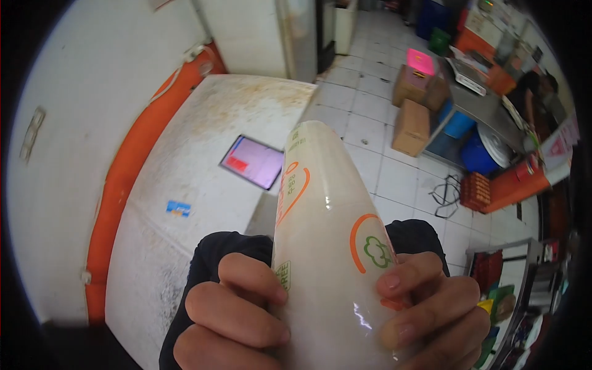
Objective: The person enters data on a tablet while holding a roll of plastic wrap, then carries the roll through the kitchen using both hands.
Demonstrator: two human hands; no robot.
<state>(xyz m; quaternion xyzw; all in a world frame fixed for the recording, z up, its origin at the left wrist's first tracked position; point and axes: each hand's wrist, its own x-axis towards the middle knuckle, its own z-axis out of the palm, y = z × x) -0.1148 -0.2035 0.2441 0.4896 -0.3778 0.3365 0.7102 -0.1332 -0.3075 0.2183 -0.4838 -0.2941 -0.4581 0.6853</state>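
Close in front of me is a long, whitish, plastic-wrapped pack with orange and green print; its contents cannot be made out. It narrows toward its far end. The fingers of my left hand curl against its left side. On the opposite side, my right hand grips the pack with bent fingers. Both thumbs are hidden. Behind the pack, my dark-clothed knees show.
At left, a worn white surface bears a tablet with a lit screen and a blue packet. Cardboard boxes, a metal table, a blue tub and a red crate stand right. Another person is at far right.
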